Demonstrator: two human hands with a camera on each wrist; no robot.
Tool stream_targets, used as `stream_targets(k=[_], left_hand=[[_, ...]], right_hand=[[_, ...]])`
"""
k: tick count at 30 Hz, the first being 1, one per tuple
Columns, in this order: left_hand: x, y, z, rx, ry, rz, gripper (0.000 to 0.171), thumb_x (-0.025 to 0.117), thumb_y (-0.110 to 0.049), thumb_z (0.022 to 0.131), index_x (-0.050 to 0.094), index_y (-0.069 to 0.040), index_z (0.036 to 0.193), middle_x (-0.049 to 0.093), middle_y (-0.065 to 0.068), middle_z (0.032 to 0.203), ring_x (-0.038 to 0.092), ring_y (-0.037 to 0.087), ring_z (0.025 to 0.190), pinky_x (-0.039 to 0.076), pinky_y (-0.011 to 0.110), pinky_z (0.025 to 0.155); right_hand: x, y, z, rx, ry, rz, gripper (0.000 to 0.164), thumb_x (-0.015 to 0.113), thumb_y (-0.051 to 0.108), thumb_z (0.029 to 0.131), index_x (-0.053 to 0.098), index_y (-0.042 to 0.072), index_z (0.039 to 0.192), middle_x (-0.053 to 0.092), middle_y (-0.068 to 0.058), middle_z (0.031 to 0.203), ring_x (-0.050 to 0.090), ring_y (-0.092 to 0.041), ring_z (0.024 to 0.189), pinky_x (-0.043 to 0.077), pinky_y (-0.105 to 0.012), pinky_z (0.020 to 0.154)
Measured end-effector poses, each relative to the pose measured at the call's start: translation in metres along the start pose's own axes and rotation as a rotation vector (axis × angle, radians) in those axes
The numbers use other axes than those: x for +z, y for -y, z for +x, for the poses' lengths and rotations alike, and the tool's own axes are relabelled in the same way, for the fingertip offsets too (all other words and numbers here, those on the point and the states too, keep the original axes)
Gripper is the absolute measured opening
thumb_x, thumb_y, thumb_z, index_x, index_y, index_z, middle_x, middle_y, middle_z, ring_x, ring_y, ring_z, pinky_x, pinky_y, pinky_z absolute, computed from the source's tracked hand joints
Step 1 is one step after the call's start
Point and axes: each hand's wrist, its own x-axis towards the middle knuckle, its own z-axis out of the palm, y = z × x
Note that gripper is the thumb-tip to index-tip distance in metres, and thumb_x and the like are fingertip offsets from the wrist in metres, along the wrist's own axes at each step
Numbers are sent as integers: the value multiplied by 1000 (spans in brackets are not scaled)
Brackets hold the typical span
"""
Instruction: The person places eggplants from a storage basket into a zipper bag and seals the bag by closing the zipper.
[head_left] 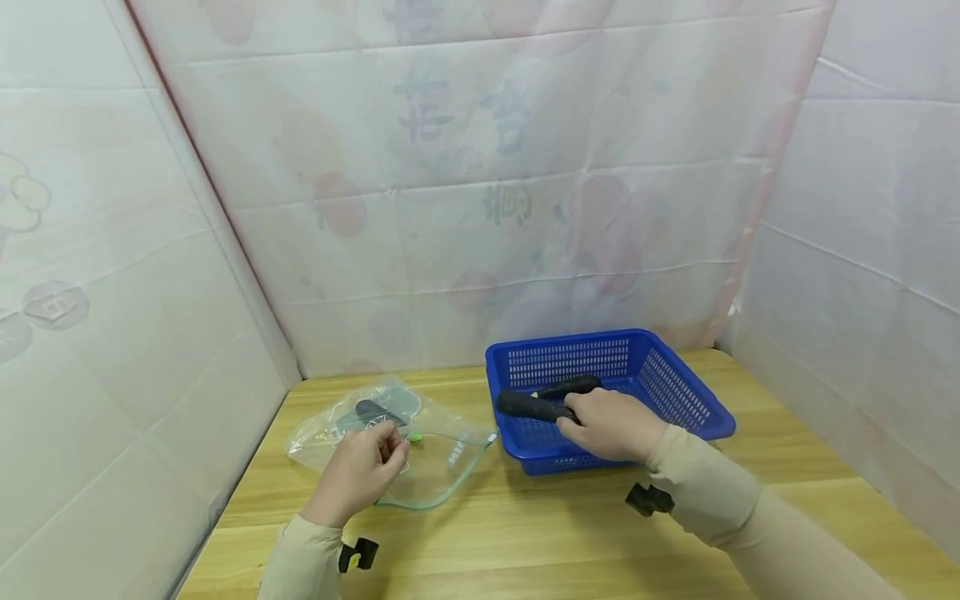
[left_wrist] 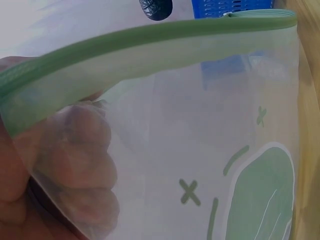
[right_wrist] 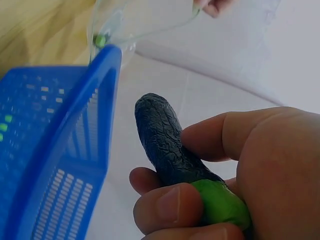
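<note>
1. A white fabric sheet with faint reddish prints point(head_left: 450, 250) hung behind the table.
2. The yellow wood-grain table point(head_left: 510, 533) bore everything else.
3. A blue perforated plastic basket point(head_left: 570, 358) stood toward its back right.
4. A clear plastic bag with a green-edged mouth point(head_left: 450, 467) lay just left of it.
5. The right hand point(head_left: 617, 423), in a beige sleeve, had thumb and fingers curled round a vegetable above the basket.
6. The left hand point(head_left: 363, 467) gripped the bag's edge, its fingers bent together.
7. That dark, wrinkled, elongated vegetable with a bright green end point(head_left: 528, 407) pointed left, over the basket's near-left part.
8. A second dark, elongated piece point(head_left: 566, 387) lay inside the basket.
9. A third dark piece point(head_left: 377, 412) showed through the bag's film.
</note>
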Motion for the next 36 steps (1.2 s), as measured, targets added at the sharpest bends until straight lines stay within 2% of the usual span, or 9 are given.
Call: stream_targets(k=[9,16,36], left_hand=[[1,0,1,6,-1,5,28,63,-9,89,52,-23,68,46,-18,53,39,-1,41,36,20,40],[1,0,0,13,-11,5,28,63,-9,89,52,-23,68,46,-18,52,38,-1,40,35,20,40],[1,0,0,10,-26,25,28,63,-9,89,51,-24,68,45,-19,53,38,-1,41,35,20,41]], right_hand=[[14,18,1,-100,14,-12,22,50,29,98,54,18,79,44,6,56,38,-6,43,32,-26,43],[26,26,3,-186,27,-22,22,50,29,98,54,19,79,42,8,53,35,-5,40,29,-24,40],[65,48,15,-239,45,-10,26,52,30,96,52,19,73,41,9,54,38,-4,42,33,-24,40]])
